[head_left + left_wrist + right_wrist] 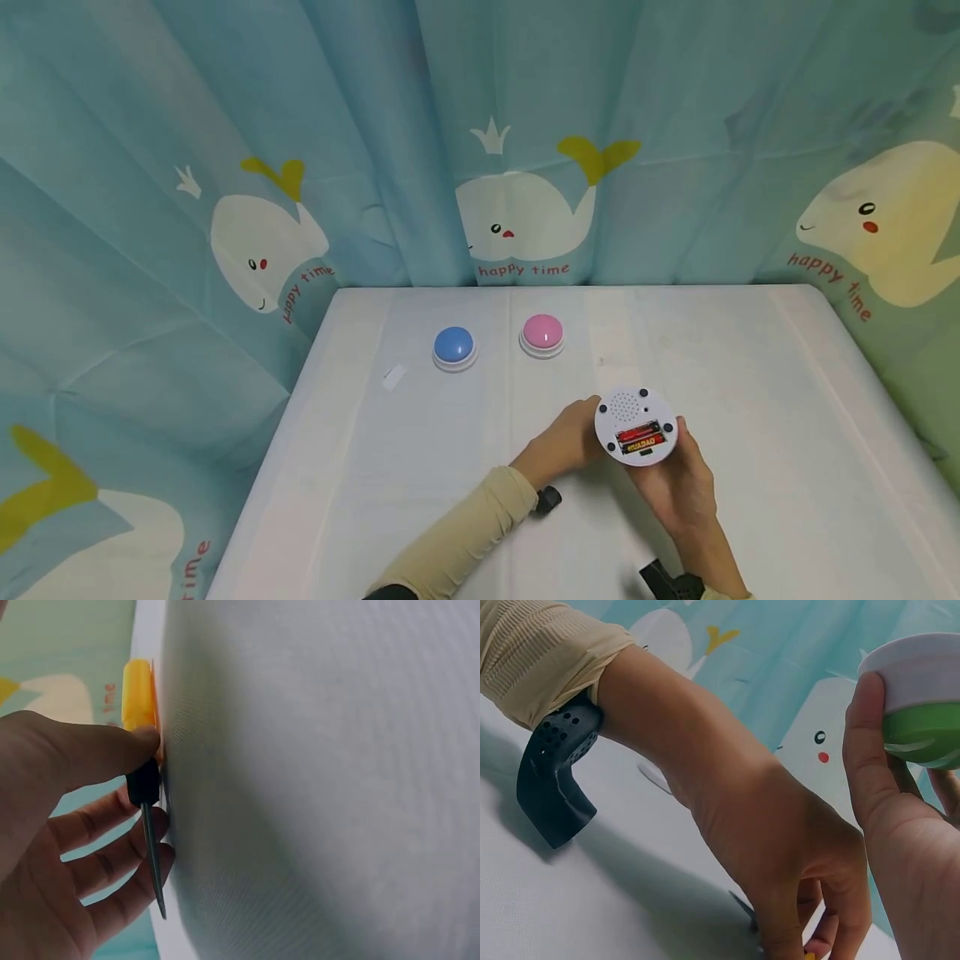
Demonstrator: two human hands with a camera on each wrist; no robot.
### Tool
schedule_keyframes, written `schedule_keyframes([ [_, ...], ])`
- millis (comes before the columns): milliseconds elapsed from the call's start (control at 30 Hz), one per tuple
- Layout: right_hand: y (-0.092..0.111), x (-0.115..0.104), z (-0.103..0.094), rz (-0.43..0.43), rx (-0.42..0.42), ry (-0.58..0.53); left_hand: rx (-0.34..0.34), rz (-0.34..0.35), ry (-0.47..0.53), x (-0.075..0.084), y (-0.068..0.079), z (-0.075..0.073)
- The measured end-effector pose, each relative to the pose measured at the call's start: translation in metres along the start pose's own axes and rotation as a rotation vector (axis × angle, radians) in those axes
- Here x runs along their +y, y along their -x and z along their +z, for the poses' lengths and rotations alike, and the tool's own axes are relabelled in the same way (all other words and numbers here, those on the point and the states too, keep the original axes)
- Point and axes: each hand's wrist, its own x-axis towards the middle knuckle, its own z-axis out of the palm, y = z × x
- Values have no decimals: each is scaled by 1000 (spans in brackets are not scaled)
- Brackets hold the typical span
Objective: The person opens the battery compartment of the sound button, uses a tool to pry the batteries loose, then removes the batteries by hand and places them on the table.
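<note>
In the left wrist view my left hand (pixel 67 787) pinches a small screwdriver (pixel 138 697) by its yellow and black handle, close to the white table surface. Its metal shaft points away past my fingers. From the head, my left hand (pixel 566 437) appears beside a round white push button (pixel 611 425), and the screwdriver is hidden there. My right hand (pixel 682 487) holds that button bottom up, its base showing two red batteries (pixel 640 437) in an uncovered compartment. The right wrist view shows the button's green dome (pixel 922 731) facing down over my right palm.
A blue push button (pixel 453 345) and a pink push button (pixel 542 332) stand toward the far edge of the white table (pixel 765 400). A small white slip (pixel 393 377) lies left of the blue one. Behind hangs a blue whale-print curtain (pixel 375 150).
</note>
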Motion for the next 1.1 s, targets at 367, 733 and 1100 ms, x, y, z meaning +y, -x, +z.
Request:
schedule_keyframes([
  [367,-2,2,-3,-28,-29,-62,23,116,-179,-8,-1,-16],
  [733,-6,2,-4,-5,37,40,151,-62,98,-23,8,-65],
  [1100,-25,11,-2,18,13,39,429,7,516,-29,45,-106],
])
